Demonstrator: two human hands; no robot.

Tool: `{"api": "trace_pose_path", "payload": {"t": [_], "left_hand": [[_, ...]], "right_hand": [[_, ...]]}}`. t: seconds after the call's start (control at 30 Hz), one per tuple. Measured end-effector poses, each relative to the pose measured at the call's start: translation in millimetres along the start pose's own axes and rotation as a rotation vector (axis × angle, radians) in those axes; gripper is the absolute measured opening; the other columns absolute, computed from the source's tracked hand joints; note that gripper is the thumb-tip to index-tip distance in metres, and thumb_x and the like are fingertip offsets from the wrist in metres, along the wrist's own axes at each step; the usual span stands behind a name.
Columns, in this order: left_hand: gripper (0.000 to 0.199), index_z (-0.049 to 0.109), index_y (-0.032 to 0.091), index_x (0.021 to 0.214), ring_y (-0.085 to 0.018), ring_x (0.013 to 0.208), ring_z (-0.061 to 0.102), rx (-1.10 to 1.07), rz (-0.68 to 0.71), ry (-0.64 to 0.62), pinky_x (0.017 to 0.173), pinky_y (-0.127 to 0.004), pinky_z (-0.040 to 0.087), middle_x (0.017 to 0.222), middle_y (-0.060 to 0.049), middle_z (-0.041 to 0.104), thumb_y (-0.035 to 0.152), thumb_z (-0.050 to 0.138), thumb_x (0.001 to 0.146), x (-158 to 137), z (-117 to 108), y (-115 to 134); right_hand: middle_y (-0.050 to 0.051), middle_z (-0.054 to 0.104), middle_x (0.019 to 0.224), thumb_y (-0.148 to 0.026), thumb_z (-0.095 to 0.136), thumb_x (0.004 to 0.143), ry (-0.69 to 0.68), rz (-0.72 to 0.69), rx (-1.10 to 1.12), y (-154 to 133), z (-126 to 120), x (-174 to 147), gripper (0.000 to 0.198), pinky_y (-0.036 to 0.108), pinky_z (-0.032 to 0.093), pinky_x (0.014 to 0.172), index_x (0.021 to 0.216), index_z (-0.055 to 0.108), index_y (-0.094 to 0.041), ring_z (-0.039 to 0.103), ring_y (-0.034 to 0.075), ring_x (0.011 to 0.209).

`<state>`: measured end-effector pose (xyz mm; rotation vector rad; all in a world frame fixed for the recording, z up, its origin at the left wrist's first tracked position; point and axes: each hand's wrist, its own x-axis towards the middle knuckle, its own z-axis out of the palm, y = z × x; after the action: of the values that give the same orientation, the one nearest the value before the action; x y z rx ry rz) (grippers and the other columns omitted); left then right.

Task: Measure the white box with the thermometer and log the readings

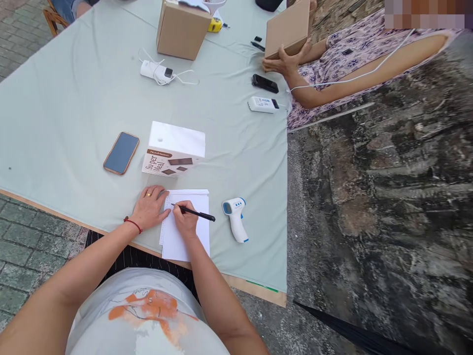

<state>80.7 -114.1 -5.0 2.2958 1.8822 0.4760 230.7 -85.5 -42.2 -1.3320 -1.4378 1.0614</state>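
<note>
My right hand point(185, 219) grips a black pen point(201, 214), its tip on the upper left part of a white notebook page point(181, 246). Flat beside the notebook's left edge lies my left hand point(150, 207), fingers spread, with a ring and a red bracelet. Just beyond the notebook stands a white and brown "Super Meal" box point(177, 143). To the right of the notebook a white and blue infrared thermometer point(235, 219) lies on its side. A smartphone point(121, 153) with its screen dark rests left of the box.
A pale green cloth covers the table point(81, 118). Farther back are a cardboard box point(183, 29), a white device with a cord point(155, 72), a black device point(265, 83) and a white power bank point(263, 104). At the right, another person's hands hold a cardboard box point(287, 28). A stone wall point(369, 207) borders the right side.
</note>
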Motion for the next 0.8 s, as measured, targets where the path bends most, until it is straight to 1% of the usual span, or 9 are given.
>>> {"api": "trace_pose_path", "payload": {"t": [0.1, 0.3, 0.43, 0.67, 0.8], "left_hand": [[0.049, 0.057, 0.012, 0.129, -0.031, 0.126, 0.05, 0.007, -0.003, -0.01, 0.11, -0.046, 0.036, 0.131, -0.016, 0.057, 0.04, 0.06, 0.088, 0.0, -1.3, 0.5], [0.047, 0.057, 0.013, 0.129, -0.03, 0.127, 0.05, 0.003, -0.01, -0.01, 0.111, -0.046, 0.036, 0.131, -0.015, 0.057, 0.038, 0.059, 0.089, -0.1, -1.6, 1.2], [0.047, 0.057, 0.012, 0.129, -0.031, 0.126, 0.049, -0.002, -0.005, -0.001, 0.111, -0.047, 0.036, 0.131, -0.016, 0.057, 0.037, 0.059, 0.088, -0.3, -0.6, 0.7], [0.048, 0.056, 0.014, 0.129, -0.031, 0.126, 0.049, -0.016, -0.007, -0.014, 0.11, -0.048, 0.037, 0.131, -0.016, 0.056, 0.039, 0.06, 0.088, 0.0, -1.5, 0.2], [0.048, 0.056, 0.015, 0.129, -0.031, 0.127, 0.048, -0.024, -0.01, -0.018, 0.11, -0.049, 0.037, 0.131, -0.016, 0.056, 0.039, 0.06, 0.088, 0.1, -2.1, 0.4]], "right_hand": [[-0.004, 0.056, 0.063, -0.029, 0.053, 0.072, 0.008, 0.003, -0.008, -0.5, 0.2, -0.4, 0.007, 0.029, 0.044, 0.06, 0.068, 0.054, -0.023, 0.05, 0.014, 0.06], [-0.004, 0.056, 0.062, -0.029, 0.053, 0.071, -0.023, -0.007, -0.029, -0.8, -0.4, -0.3, 0.007, 0.03, 0.044, 0.062, 0.068, 0.054, -0.023, 0.049, 0.014, 0.06], [-0.004, 0.055, 0.061, -0.03, 0.053, 0.071, -0.028, -0.016, -0.045, -1.0, -0.3, -0.2, 0.007, 0.029, 0.043, 0.06, 0.067, 0.053, -0.023, 0.048, 0.014, 0.059], [-0.004, 0.055, 0.062, -0.031, 0.054, 0.072, 0.033, 0.01, 0.012, -2.2, 0.1, -0.4, 0.008, 0.029, 0.044, 0.06, 0.069, 0.052, -0.023, 0.05, 0.014, 0.061], [-0.004, 0.056, 0.062, -0.031, 0.054, 0.072, 0.031, 0.014, 0.002, -2.4, 0.6, -0.4, 0.008, 0.029, 0.044, 0.06, 0.069, 0.053, -0.023, 0.049, 0.014, 0.06]]}}
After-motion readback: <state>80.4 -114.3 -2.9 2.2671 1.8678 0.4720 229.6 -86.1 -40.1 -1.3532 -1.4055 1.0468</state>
